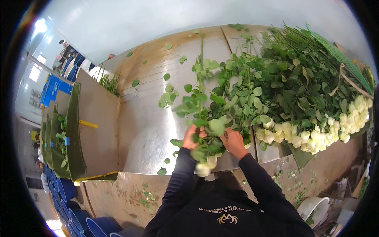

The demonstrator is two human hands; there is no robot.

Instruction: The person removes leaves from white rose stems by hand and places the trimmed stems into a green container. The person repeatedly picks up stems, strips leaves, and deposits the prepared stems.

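My left hand is wrapped around the leafy stem of white-headed roses at the front of the metal table. Their white blooms hang blurred between my forearms, towards my body. My right hand is beside the same foliage, its fingers curled in against the leaves; what lies between the fingertips is hidden. Just beyond my hands, long leafy rose stems lie with their cut ends pointing away from me. More loose stems lie to the right of these.
A large pile of white roses fills the table's right side, with green netting along it. Loose leaves are scattered about. On the left stands an upright panel with green cloth edging. Blue buckets and a white tub are below.
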